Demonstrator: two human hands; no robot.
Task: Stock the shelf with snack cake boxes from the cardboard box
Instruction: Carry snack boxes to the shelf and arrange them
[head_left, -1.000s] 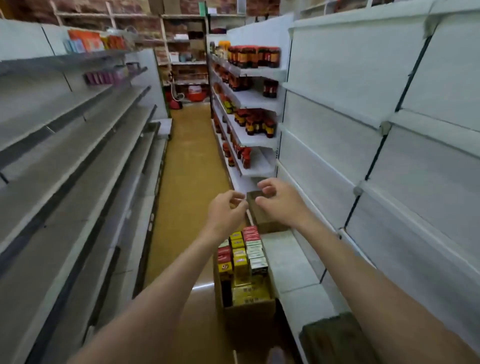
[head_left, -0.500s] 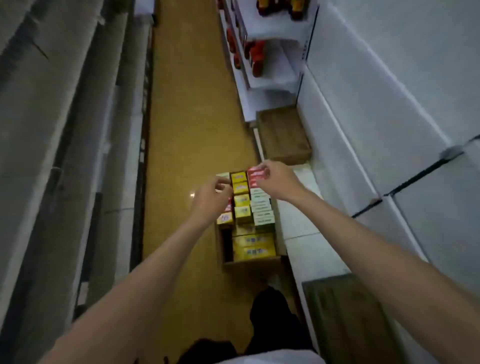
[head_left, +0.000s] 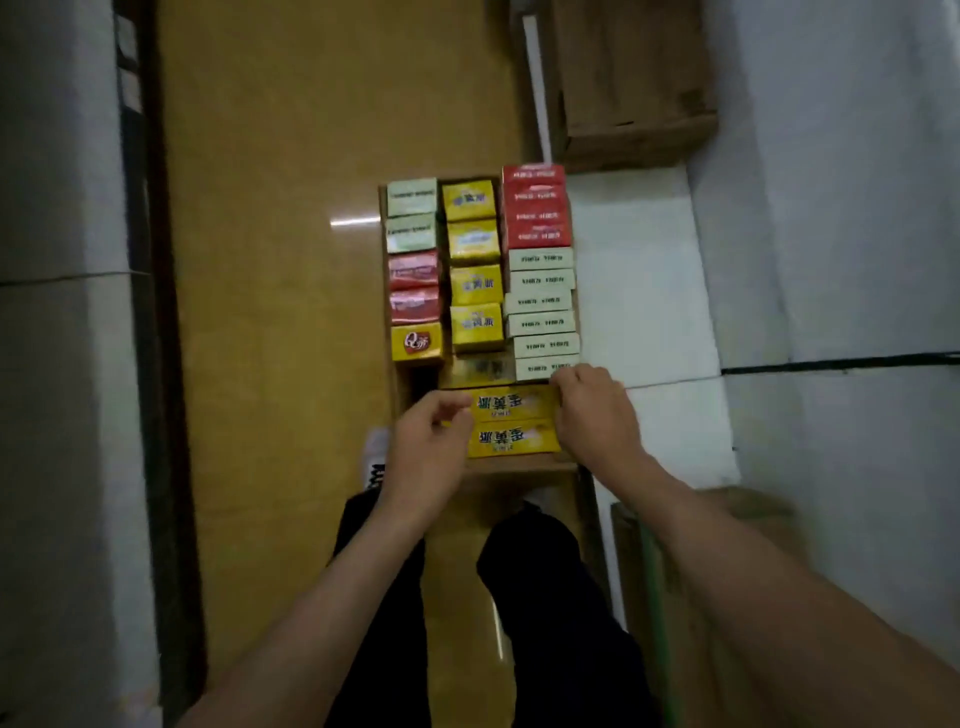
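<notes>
I bracket long yellow snack cake box (head_left: 511, 404) in cardboard box (head_left: 519, 463): left hand (head_left: 423, 457), right hand (head_left: 595, 410) curled at its ends for two-handed lift; grasp closure unclear.

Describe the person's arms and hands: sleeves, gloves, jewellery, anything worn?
Both forearms are bare up to the frame edge, with no sleeves in view. The left hand and right hand wear no gloves, and no watch, ring or wristband shows. Below them, dark trousers and a white shoe with dark markings.
</notes>
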